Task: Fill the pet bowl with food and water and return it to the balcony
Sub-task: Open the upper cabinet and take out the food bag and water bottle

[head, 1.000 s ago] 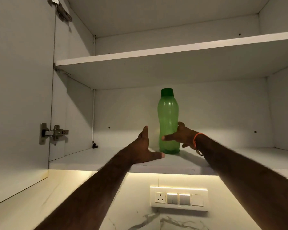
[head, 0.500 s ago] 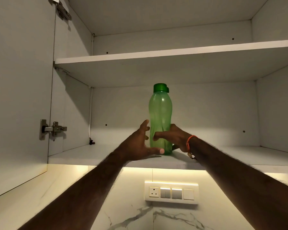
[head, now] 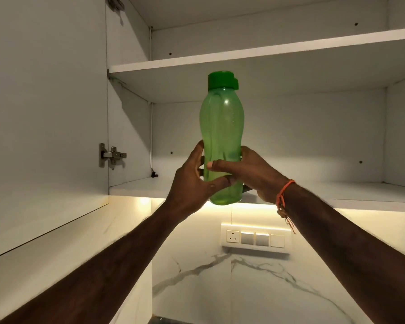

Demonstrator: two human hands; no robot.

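Observation:
A translucent green bottle (head: 222, 127) with a darker green flip cap is held upright in front of the open wall cupboard, its base just past the front edge of the lower shelf (head: 136, 188). My left hand (head: 192, 181) grips its lower body from the left, thumb across the front. From the right, my right hand (head: 250, 174) wraps the same part, thumb lying over the front; an orange thread is tied round that wrist. No pet bowl is in view.
The white cupboard door (head: 45, 113) stands open at the left with a metal hinge (head: 111, 155). An upper shelf (head: 243, 54) spans above the bottle. Below, a lit marble backsplash carries a switch panel (head: 255, 238).
Both hands have closed round the bottle and brought it off the lower shelf toward me; a second ago it stood on the shelf with the hands only reaching beside it.

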